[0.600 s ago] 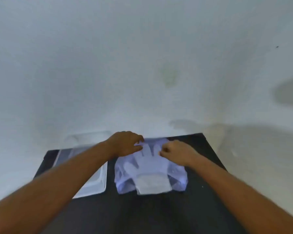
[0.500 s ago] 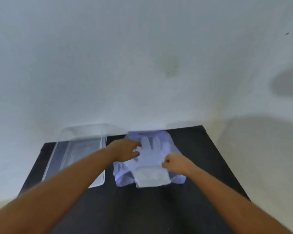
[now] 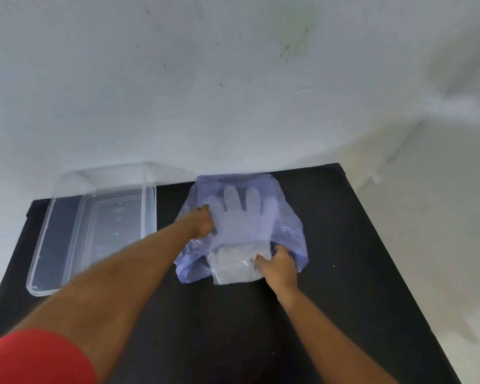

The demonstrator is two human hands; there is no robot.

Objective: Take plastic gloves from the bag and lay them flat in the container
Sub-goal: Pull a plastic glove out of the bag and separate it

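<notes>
A pale blue see-through bag [image 3: 290,217] lies on the black table, with a stack of clear plastic gloves [image 3: 240,214] showing through it, fingers pointing away from me. The gloves' cuff end [image 3: 233,266] sticks out of the bag's near opening. My left hand [image 3: 204,224] pinches the bag at its left side. My right hand [image 3: 279,266] grips the cuff end at its right corner. A clear rectangular container [image 3: 148,206] stands to the left of the bag, with nothing visible in it.
The black table [image 3: 358,259] ends at its far edge just behind the bag and container, against a white wall [image 3: 233,79]. Its right edge runs diagonally down the frame. A red sleeve [image 3: 34,358] shows at the bottom left.
My right hand has slid toward me from the bag's middle to the gloves' cuff end. My left hand shifted to the bag's left side. The camera view tilted down, showing more table.
</notes>
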